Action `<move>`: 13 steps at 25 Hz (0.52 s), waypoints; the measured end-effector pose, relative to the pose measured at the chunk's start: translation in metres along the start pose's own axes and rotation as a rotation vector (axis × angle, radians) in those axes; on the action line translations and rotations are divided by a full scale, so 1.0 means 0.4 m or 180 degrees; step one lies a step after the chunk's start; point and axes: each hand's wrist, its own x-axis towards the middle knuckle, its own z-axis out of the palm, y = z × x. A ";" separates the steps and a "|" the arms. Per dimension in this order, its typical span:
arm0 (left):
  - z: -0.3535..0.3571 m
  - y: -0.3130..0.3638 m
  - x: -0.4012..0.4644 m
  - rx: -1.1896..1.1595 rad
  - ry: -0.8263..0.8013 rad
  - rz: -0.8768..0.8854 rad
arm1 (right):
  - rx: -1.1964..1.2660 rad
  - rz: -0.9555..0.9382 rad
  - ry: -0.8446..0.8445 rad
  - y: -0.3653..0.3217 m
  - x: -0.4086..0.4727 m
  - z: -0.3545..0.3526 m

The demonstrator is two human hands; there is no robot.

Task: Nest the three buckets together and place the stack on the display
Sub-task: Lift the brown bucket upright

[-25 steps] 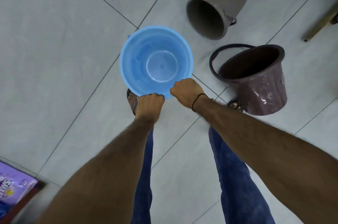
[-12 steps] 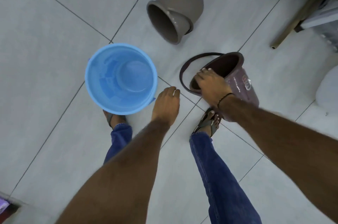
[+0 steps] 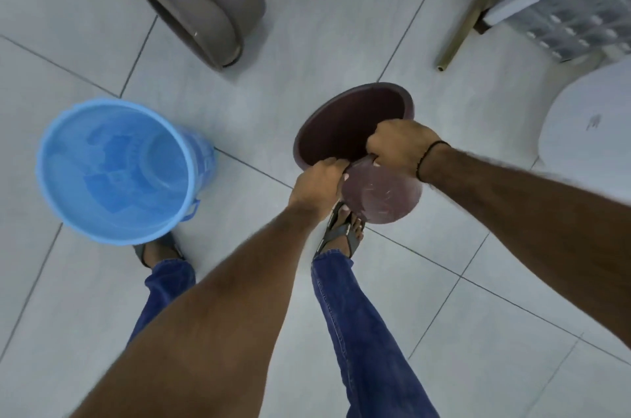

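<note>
Left hand (image 3: 319, 183): fingers are curling closed over the near rim of the maroon bucket (image 3: 362, 158), thumb side toward the person.
Right hand (image 3: 399, 144): fingers are closing in a fist on the same rim, just beside the left fingers; a dark cord is sitting on the wrist.
Maroon bucket: it is hanging between the two grips, tilted, mouth facing away from the fingers and its marbled wall bulging below them, above the right foot.
Blue bucket (image 3: 114, 171): it is standing upright on the floor (image 3: 259, 103), well off to the left of the left fingers, mouth open upward.
Grey bucket (image 3: 205, 0): it is lying on its side, well beyond both sets of fingers, untouched.
Step in hand, as I judge it: carrying the maroon bucket toward the blue one for nesting.
Doing it well: I would be levelling the bucket so its base is pointing down, centring it over the blue mouth, then lowering straight; a tilted entry is likely jamming on the rim.
Display: I am not making it out for certain at the right edge.
</note>
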 end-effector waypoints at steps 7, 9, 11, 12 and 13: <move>-0.070 0.066 0.023 0.1734 0.0107 0.0823 | 0.0769 0.0728 0.0445 -0.033 -0.115 0.078; -0.054 0.053 0.040 0.2139 0.0051 0.0937 | 0.0892 0.0871 0.0472 -0.052 -0.090 0.127; -0.033 0.036 0.051 0.2337 -0.0099 0.0966 | 0.1011 0.0934 0.0441 -0.075 -0.062 0.173; -0.015 0.025 0.050 0.2406 -0.0185 0.0977 | 0.1094 0.0946 0.0392 -0.091 -0.050 0.198; 0.001 0.014 0.045 0.2464 -0.0253 0.0995 | 0.1170 0.0960 0.0337 -0.110 -0.041 0.219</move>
